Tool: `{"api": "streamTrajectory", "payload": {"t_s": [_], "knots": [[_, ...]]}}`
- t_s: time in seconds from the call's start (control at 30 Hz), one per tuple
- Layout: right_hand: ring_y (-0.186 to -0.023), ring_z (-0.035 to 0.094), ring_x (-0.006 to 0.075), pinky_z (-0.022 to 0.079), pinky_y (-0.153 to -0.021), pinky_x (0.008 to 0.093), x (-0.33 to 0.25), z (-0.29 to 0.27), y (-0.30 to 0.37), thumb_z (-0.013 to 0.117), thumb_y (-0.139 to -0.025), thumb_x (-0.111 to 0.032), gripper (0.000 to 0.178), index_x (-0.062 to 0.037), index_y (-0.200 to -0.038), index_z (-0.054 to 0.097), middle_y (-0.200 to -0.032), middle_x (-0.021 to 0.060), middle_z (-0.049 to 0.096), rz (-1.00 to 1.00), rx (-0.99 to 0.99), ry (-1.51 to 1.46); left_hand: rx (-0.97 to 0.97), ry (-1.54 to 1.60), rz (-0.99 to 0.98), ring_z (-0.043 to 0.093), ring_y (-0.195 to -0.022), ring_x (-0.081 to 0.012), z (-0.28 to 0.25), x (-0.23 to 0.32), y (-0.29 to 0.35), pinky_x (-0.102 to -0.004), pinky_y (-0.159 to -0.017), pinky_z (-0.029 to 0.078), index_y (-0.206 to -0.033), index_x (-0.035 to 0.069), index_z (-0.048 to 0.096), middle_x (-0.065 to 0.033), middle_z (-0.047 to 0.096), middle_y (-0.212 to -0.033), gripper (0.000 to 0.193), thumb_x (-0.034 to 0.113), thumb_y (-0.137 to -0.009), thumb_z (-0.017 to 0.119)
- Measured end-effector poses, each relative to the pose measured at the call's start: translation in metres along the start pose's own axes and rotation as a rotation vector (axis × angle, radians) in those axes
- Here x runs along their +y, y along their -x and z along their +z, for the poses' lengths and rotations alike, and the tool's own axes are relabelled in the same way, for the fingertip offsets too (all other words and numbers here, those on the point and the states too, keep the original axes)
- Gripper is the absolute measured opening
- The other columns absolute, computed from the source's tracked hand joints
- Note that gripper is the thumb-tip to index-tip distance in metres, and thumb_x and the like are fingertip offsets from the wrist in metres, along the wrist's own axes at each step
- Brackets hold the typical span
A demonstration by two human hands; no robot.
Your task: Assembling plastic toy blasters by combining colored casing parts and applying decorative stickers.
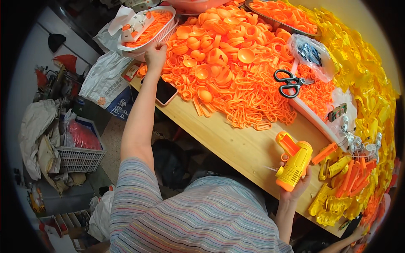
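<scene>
My right hand (294, 193) holds a yellow and orange plastic toy (295, 165) over the front of the wooden table (219, 133). Vents mark its yellow shell, and a thin pale rod sticks out on its left. My fingers wrap round the lower part, mostly behind it. Far to the left, my left hand (156, 57) is at the near edge of a white plastic basket (167, 31) with thin orange pieces inside. Its fingers are curled, and their tips and anything between them are hidden. A phone (166, 91) lies beneath my left forearm.
Orange plastic parts (219, 63) are heaped across the table. Black-handled scissors (292, 83) lie on the pile beside a bag of dark screws or similar pieces (310, 55). Yellow shells (358, 63) are piled along the right. A grey crate (78, 154) stands at left.
</scene>
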State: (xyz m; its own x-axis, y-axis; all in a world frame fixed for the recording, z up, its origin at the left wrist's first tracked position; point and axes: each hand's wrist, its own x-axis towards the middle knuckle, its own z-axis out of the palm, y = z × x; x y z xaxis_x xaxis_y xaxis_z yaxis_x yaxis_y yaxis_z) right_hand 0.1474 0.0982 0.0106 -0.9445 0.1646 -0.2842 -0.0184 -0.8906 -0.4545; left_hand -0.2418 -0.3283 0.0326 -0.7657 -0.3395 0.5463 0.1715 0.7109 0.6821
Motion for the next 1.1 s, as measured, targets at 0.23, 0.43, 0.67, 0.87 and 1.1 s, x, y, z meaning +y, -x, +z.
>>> {"api": "streamTrajectory", "payload": {"t_s": [0.23,0.43,0.67,0.87,1.1], "knots": [[-0.089,0.065,0.0338,0.057,-0.073,0.0466,0.001,0.004,0.0,0.046,-0.094,-0.045,0.053,-0.0087,-0.133,0.048,-0.11,0.0219,0.06,-0.023,0.017,-0.02,-0.682,-0.304,-0.036,0.067,-0.069,-0.0219,-0.042,0.028,0.013,-0.0343,-0.068,0.053,-0.081,0.002,0.072,-0.013,0.069,-0.072,0.021,0.022,-0.074,0.07],[-0.089,0.065,0.0337,0.057,-0.073,0.0462,0.004,0.01,-0.004,0.046,-0.094,-0.044,0.052,-0.0087,-0.133,0.048,-0.11,0.0224,0.06,-0.001,-0.017,-0.003,-0.515,-0.504,0.043,0.065,-0.095,-0.0323,-0.035,0.031,0.049,-0.0418,-0.082,0.052,-0.098,0.013,0.072,-0.0135,0.069,-0.097,0.024,0.025,-0.077,0.072],[-0.094,0.064,0.0346,0.055,-0.077,0.0478,0.002,0.005,0.0,0.046,-0.094,-0.044,0.052,-0.0089,-0.133,0.048,-0.113,0.0221,0.059,-0.01,-0.069,-0.034,-0.322,-0.483,0.292,0.064,-0.087,-0.0318,-0.029,0.015,0.057,-0.0417,-0.076,0.052,-0.098,0.009,0.071,-0.0165,0.065,-0.096,0.022,0.021,-0.081,0.07],[-0.097,0.063,0.0377,0.055,-0.079,0.05,-0.008,-0.006,0.002,0.044,-0.094,-0.047,0.056,-0.0089,-0.134,0.048,-0.119,0.0201,0.059,-0.152,0.054,0.047,-0.52,0.258,-0.124,0.066,-0.069,-0.0194,-0.033,0.076,0.087,-0.0291,-0.061,0.053,-0.105,0.003,0.068,-0.0103,0.068,-0.083,0.022,0.009,-0.085,0.067],[-0.1,0.059,0.0411,0.053,-0.081,0.0545,-0.015,0.0,-0.008,0.045,-0.091,-0.051,0.06,-0.0074,-0.133,0.049,-0.121,0.0188,0.057,-0.213,0.05,-0.09,-1.294,1.108,-0.894,0.065,-0.077,-0.0177,-0.012,0.157,0.223,-0.0264,-0.062,0.056,-0.121,0.001,0.058,-0.0127,0.064,-0.105,0.034,0.005,-0.088,0.062]]}}
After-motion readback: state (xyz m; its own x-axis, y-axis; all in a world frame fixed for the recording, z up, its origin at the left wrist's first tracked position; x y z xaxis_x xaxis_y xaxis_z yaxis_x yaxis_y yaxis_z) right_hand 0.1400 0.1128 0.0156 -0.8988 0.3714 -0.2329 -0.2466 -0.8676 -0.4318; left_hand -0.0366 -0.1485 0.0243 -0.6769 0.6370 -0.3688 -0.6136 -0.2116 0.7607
